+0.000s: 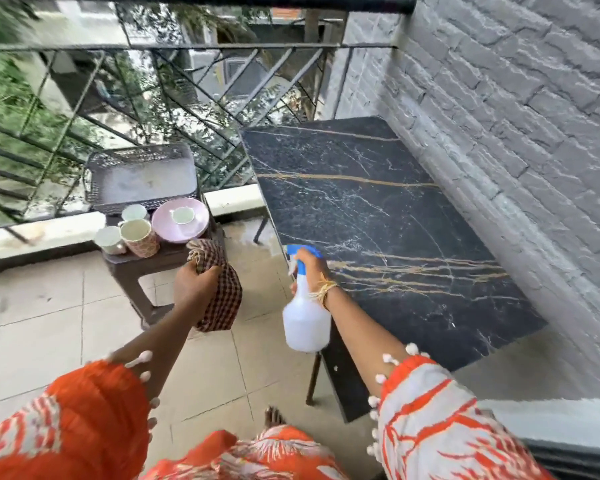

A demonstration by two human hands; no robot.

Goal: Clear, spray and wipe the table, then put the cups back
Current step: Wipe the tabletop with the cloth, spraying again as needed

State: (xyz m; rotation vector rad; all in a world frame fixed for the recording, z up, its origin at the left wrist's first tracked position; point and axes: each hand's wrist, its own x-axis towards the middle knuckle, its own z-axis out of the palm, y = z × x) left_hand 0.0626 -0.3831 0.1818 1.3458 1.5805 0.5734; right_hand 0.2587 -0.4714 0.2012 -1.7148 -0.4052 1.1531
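Over the near bench [378, 209] edge, my right fingers [307, 263] grip the spray bottle [305, 320], left fingers [193, 284] clutch the cloth [222, 292]; mist may drift left onto the cups [137, 233].

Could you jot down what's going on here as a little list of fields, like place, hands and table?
Place: balcony with a metal railing and grey brick wall
Left hand: grips a checked cloth
Right hand: holds a spray bottle, nozzle toward the table
Table: dark marble top, nothing on it
Stool: holds cups, pink plate, tray
Stage: cleared, spraying
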